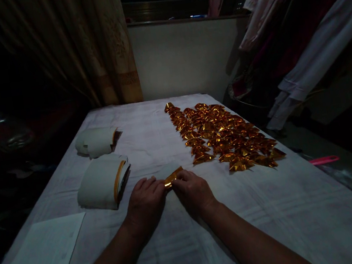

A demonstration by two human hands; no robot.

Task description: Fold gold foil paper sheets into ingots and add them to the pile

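Note:
Between my two hands, low over the cloth-covered table (167, 248), is a sheet of gold foil paper (172, 178), its near edge folded over and its pale back showing behind. My left hand (146, 198) is closed on the sheet's left end, fingers bent. At the right end, my right hand (193, 189) pinches the paper between thumb and fingers. Beyond my right hand lie many folded gold foil pieces (225, 133), some in rows and the rest in a dense group. Two curved stacks of paper, a near one (96, 183) and a far one (94, 142), rest left of my hands.
A flat white sheet (39, 258) covers the table's near left corner. A curtain (104, 50) hangs at the back left, clothes (309, 50) at the right. A pink mug (216, 1) stands on the window sill. A pink handle (324, 160) shows beyond the right edge.

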